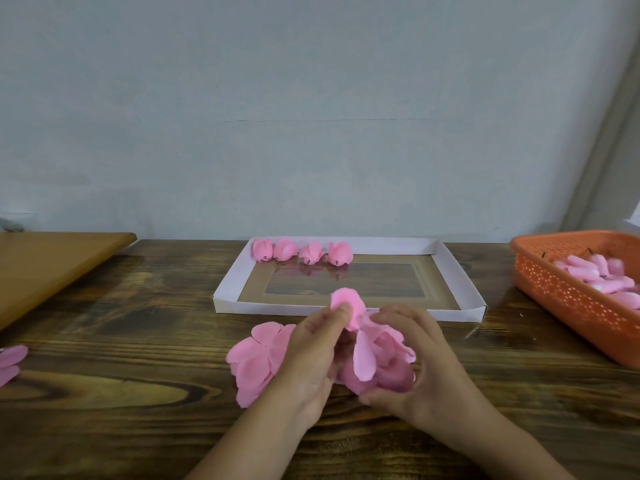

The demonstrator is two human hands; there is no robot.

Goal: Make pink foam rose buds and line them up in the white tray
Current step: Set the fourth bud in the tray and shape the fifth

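My left hand (311, 355) pinches one raised petal of a pink foam rose bud (377, 355) between thumb and fingers. My right hand (419, 365) curls round the same bud from the right and below. A flat stack of pink petal pieces (254, 362) lies on the table, partly under my left hand. Just beyond my hands stands the white tray (228, 282). Several finished pink buds (301, 252) sit in a row along its far left edge.
An orange perforated basket (554, 292) holding several pale pink cores stands at the right. A wooden board (52, 265) lies at the far left. More pink petals (10, 362) rest at the left edge of the dark wooden table (138, 341).
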